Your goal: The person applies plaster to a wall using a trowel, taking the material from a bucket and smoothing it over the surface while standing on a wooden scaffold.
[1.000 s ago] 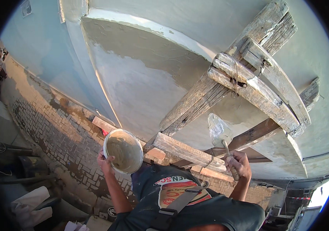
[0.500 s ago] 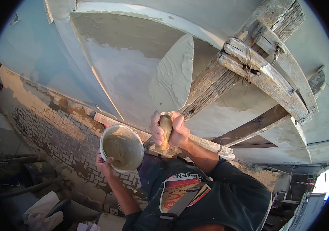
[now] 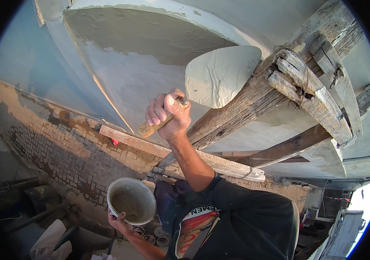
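My right hand (image 3: 170,113) is raised in front of the wall and closed round the wooden handle of a trowel (image 3: 223,77). Grey mortar covers the face of its broad blade, which points up and to the right. Low at my left side, my left hand (image 3: 120,222) grips the rim of a round bucket (image 3: 112,190), fingers outside and thumb over the edge. Wet grey mortar (image 3: 128,203) lies inside it. Behind the trowel, the recessed wall panel (image 3: 115,65) has a darker, fresh mortar layer (image 3: 141,37) across its upper part and a paler surface below.
Weathered timber beams (image 3: 237,106), tied with wire, slant across the wall at right, close to the blade. A long plank (image 3: 135,142) runs along the wall's foot. Brick paving (image 3: 55,151) stretches left. Several small containers (image 3: 162,241) stand below the bucket.
My right hand has moved up and left, and the trowel blade has swung from upright to tilting right, its outline broader. The bucket has dropped lower, away from the trowel.
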Action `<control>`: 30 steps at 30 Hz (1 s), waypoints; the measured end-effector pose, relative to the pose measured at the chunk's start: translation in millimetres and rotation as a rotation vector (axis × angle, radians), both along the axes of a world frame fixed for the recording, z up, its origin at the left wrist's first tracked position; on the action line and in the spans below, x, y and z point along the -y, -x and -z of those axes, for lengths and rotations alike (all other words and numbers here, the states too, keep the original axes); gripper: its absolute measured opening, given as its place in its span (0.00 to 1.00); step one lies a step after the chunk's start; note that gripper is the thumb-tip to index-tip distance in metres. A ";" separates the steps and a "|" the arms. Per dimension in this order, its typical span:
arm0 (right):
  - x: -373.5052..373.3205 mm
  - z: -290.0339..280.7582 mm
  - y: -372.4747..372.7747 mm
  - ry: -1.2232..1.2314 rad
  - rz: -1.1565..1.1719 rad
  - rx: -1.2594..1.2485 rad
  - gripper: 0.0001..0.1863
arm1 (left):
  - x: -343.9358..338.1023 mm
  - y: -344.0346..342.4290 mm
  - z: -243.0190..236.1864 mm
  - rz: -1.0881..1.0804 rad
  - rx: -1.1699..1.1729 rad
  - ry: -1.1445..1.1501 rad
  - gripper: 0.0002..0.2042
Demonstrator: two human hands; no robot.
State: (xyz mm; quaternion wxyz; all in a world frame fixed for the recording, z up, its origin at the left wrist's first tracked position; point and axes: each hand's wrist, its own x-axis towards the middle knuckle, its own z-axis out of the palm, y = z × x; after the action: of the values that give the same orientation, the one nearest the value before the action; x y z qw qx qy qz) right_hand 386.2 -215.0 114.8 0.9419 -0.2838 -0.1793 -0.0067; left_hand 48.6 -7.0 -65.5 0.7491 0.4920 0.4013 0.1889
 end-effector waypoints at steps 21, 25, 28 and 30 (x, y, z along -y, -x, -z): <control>-14.3 6.4 -17.2 -0.002 -0.415 -0.167 0.01 | 3.2 -13.8 17.2 -0.014 0.051 0.022 0.22; -1.8 8.0 -14.4 -0.052 -0.382 -0.204 0.01 | 2.6 -19.7 5.9 0.008 0.084 0.072 0.23; 15.7 15.9 -17.9 -0.062 -0.356 -0.096 0.02 | -0.4 -20.5 5.9 0.012 0.078 0.024 0.24; 22.0 22.6 -15.4 -0.075 -0.320 -0.101 0.03 | -0.2 -20.5 3.5 0.009 0.075 0.011 0.23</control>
State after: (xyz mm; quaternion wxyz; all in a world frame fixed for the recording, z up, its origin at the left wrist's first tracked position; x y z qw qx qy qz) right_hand 401.6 -237.0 92.2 0.9487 -0.2161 -0.1743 0.1511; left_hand 69.1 -6.8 -68.9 0.7671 0.4824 0.3716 0.2019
